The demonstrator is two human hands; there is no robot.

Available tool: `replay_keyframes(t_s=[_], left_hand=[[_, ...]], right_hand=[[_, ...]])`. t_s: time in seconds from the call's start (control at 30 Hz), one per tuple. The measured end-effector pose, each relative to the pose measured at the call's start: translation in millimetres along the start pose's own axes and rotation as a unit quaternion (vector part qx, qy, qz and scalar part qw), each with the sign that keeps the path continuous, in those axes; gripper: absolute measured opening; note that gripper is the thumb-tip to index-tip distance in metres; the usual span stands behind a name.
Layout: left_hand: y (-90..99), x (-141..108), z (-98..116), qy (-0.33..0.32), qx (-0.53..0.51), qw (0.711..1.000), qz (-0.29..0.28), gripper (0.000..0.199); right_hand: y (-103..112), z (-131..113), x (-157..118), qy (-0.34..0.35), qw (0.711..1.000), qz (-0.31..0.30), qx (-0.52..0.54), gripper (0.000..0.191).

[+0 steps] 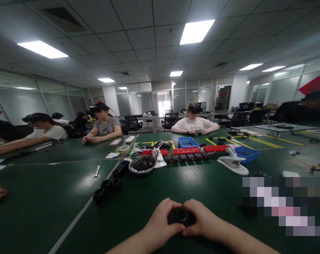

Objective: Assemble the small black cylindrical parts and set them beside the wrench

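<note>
Between my two hands, low in the middle of the view, is a small black round part [181, 213] with a dark hole facing me. My left hand [160, 219] curls around its left side, thumb below and fingers above. On the other side my right hand [203, 216] closes in the same way, and the fingertips of both hands nearly meet. The part's exact kind does not show. To the left on the green table stand three black ring-like parts [99, 195], with a long black object [120, 168] just behind them.
An open-end wrench [97, 171] lies at left. Ahead are a metal bowl [142, 172], a white clamp base [236, 166], red strips [186, 150] and two blue trays [188, 145]. Co-workers sit around the green table [70, 197]. A blurred patch covers the lower right.
</note>
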State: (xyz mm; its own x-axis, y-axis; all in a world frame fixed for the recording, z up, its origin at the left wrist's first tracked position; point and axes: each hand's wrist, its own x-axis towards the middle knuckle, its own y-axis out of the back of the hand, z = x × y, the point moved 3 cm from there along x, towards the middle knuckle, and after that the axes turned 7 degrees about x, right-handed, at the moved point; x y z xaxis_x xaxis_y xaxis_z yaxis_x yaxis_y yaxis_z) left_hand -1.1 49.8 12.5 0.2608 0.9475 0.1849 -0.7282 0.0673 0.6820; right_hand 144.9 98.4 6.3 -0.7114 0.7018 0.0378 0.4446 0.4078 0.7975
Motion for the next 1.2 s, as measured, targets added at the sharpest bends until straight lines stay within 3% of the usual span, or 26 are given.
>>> replay_keyframes(t_s=[0.1,0.27,0.4,0.53,0.63,0.83,0.97,1.1,1.2], left_hand=[[-1.5,-1.8,1.0,0.027,0.016,0.999,0.021,0.037],[-0.7,0.2,1.6,0.005,0.011,1.000,0.010,0.038],[3.9,3.4,1.5,-0.037,-0.016,0.998,-0.044,0.040],[6.0,4.3,-1.3,-0.035,-0.027,0.998,-0.051,0.043],[4.0,3.9,-2.7,-0.018,-0.017,0.999,-0.042,0.043],[-0.7,1.1,0.5,0.023,0.013,1.000,0.006,0.038],[-1.7,0.7,0.5,0.031,0.028,0.999,0.013,0.037],[1.7,2.4,-0.8,-0.002,0.020,1.000,-0.011,0.040],[4.3,3.1,-1.3,-0.012,0.010,0.999,-0.032,0.040]], right_hand=[[-8.6,-5.0,-0.8,-0.011,0.997,0.046,-0.057,0.043],[-8.3,-11.2,-4.7,0.003,0.996,0.045,-0.080,0.053],[0.3,-5.6,-6.3,0.015,0.999,-0.031,-0.014,0.069],[7.3,0.0,-4.6,0.024,0.995,-0.086,0.042,0.055],[7.5,-1.2,-2.7,0.028,0.997,-0.064,0.044,0.045],[-5.8,-7.4,-2.3,-0.022,0.998,0.036,-0.046,0.046],[-10.4,-12.4,-5.1,-0.026,0.994,0.067,-0.086,0.044],[-2.9,-13.3,-7.0,0.012,0.999,0.028,-0.030,0.054],[5.5,-9.1,-5.5,0.025,0.998,-0.038,0.040,0.045]])
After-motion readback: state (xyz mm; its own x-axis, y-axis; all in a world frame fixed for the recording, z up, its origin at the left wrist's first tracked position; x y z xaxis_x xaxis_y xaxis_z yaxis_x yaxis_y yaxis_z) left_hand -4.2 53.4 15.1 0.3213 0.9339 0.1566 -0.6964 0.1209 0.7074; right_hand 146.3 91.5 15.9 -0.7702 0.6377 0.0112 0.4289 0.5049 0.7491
